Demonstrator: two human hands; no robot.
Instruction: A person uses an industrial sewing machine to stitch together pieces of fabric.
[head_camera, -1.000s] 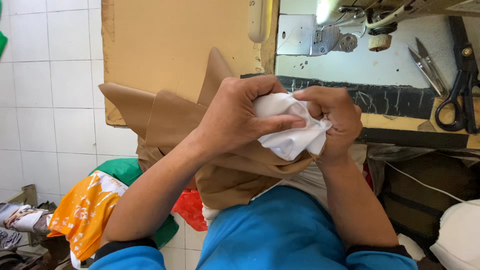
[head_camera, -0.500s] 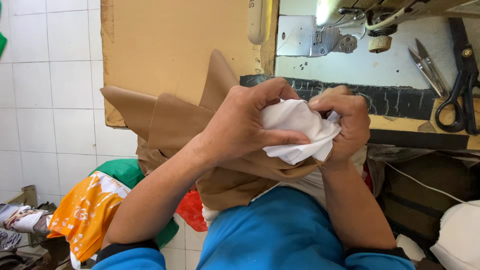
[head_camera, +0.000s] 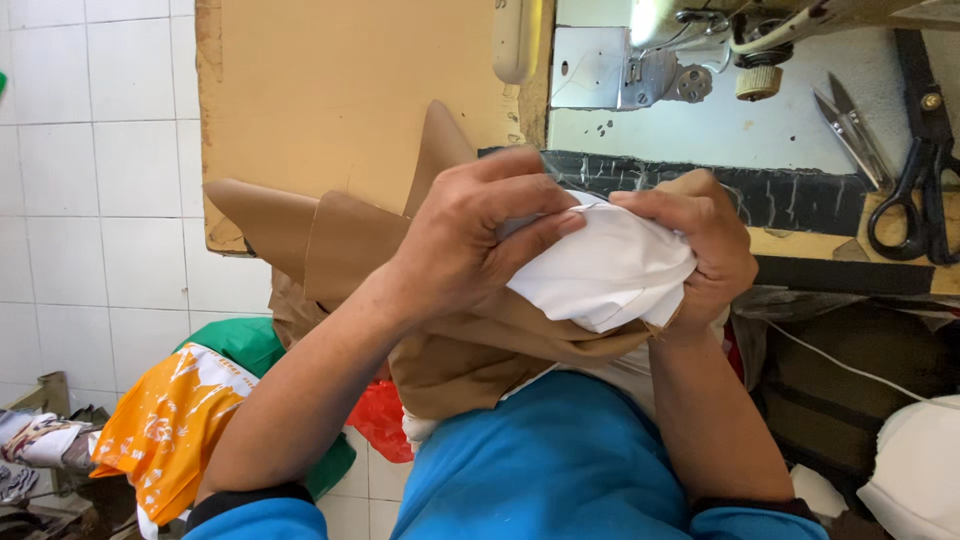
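— Where does the view look from?
— One camera, worn on the head, facing steeply down over the blue sleeves and lap, very near the hands (head_camera: 590, 250).
— And farther out?
— The table (head_camera: 340, 90) edge and sewing machine (head_camera: 690, 50) lie far and right, the tiled floor (head_camera: 90, 200) left. No second view shares the scene.

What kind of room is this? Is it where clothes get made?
Probably yes, a small sewing workshop. A sewing machine sits on the table, black scissors lie beside it, and both hands grip white cloth over brown fabric.
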